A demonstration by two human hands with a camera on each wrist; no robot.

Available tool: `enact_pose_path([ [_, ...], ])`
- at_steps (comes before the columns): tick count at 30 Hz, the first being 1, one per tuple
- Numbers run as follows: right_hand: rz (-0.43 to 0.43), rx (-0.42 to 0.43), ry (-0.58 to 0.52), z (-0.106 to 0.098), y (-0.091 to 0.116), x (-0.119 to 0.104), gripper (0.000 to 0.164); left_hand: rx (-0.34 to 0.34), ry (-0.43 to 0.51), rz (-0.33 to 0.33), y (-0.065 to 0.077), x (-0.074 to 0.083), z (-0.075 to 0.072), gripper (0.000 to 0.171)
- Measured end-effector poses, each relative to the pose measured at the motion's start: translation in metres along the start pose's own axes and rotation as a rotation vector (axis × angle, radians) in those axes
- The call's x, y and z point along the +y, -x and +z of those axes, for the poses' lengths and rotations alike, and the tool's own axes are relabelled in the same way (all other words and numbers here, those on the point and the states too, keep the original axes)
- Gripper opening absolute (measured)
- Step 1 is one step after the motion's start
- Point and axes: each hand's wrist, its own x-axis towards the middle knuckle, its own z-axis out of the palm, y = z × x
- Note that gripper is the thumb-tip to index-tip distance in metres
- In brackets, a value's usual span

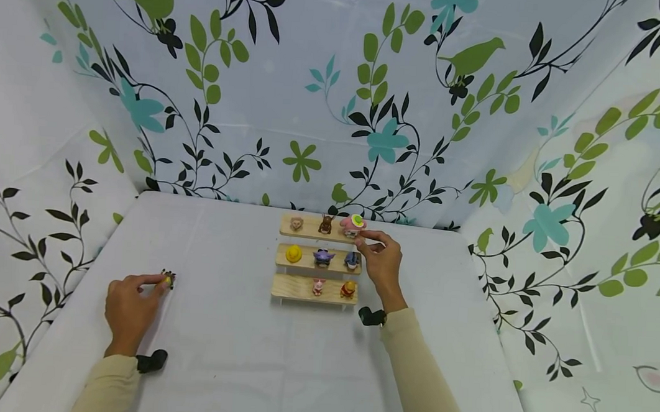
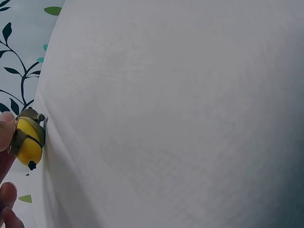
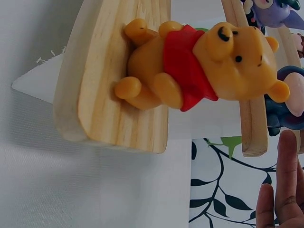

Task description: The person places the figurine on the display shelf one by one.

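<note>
My left hand point(image 1: 133, 311) pinches a small yellow figurine point(image 2: 29, 140) with dark olive-brown parts between thumb and forefinger, over the left side of the table. My right hand point(image 1: 381, 265) reaches to the top tier of a wooden three-tier stand point(image 1: 294, 286). Its thumb and forefinger pinch the lower right side of a pink figurine point(image 1: 354, 225) with a green and yellow top. In the right wrist view, a bear figurine point(image 3: 190, 66) in a red shirt sits on the bottom tier, and the fingertips that grip the pink figurine are out of frame.
The top tier also holds a tan figurine point(image 1: 296, 223) and a brown figurine point(image 1: 326, 224). On the middle tier are a yellow hat-shaped piece point(image 1: 293, 253), a purple figurine point(image 1: 323, 257) and a blue figurine point(image 1: 352, 260). A small pink figurine point(image 1: 317, 287) stands beside the bear.
</note>
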Motion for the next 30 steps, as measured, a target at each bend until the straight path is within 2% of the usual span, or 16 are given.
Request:
enact_pose_path([
  [3,-0.005,0.001,0.001,-0.001,-0.001,-0.001,0.02,-0.01,0.005,0.004,0.0,0.004,0.001,0.021],
  [10,0.016,-0.005,0.005,-0.001,0.0,0.0,0.023,-0.061,-0.004,-0.081,0.001,0.001,-0.001,0.037],
  [17,0.003,0.001,0.008,0.0,-0.001,0.002,0.021,-0.133,-0.033,-0.112,0.003,-0.003,-0.002,0.039],
  [23,0.007,0.006,0.002,-0.001,-0.001,0.002,0.021,-0.166,-0.047,-0.075,0.004,0.0,0.003,0.038],
  [27,0.009,0.005,0.0,-0.001,0.0,0.002,0.022,-0.157,-0.053,-0.028,0.004,0.002,0.007,0.038],
  [30,0.011,0.006,0.006,-0.001,0.0,0.002,0.022,-0.156,-0.047,-0.019,0.003,0.004,0.008,0.036],
])
